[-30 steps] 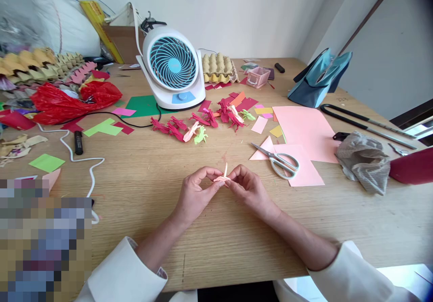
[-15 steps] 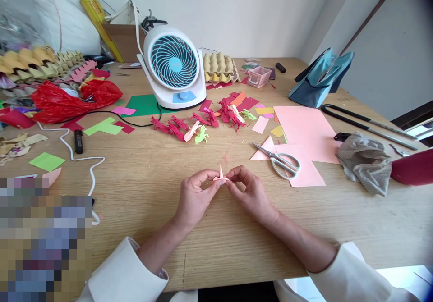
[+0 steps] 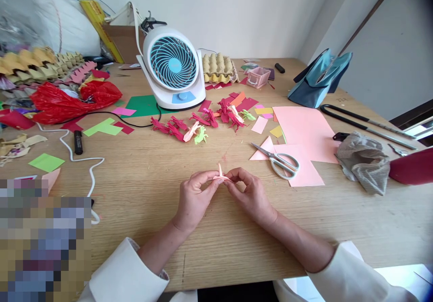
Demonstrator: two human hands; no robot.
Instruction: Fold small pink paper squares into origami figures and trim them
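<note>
Between my fingertips is a small folded piece of pink paper [image 3: 220, 171], with one narrow point standing up from it. My left hand [image 3: 196, 196] pinches its left side between thumb and fingers. On the other side, my right hand [image 3: 252, 194] pinches it the same way, the two thumbs close together. Fingers cover most of the lower folds. Beyond the hands lie several folded paper figures [image 3: 176, 128] in dark pink, pale pink and green. White-handled scissors [image 3: 282, 162] rest to the right on sheets of pink paper [image 3: 306, 173].
A white fan [image 3: 174, 65] stands at the back, with egg trays [image 3: 219, 67] beside it. A blue bag [image 3: 316, 79] and a crumpled grey cloth [image 3: 365, 160] are on the right. At left are a red plastic bag [image 3: 74, 99], a black marker [image 3: 78, 142] and a white cord [image 3: 91, 171].
Hardly anything differs. Both hands keep their pinch on the folded pink paper, and the view has shifted very slightly.
</note>
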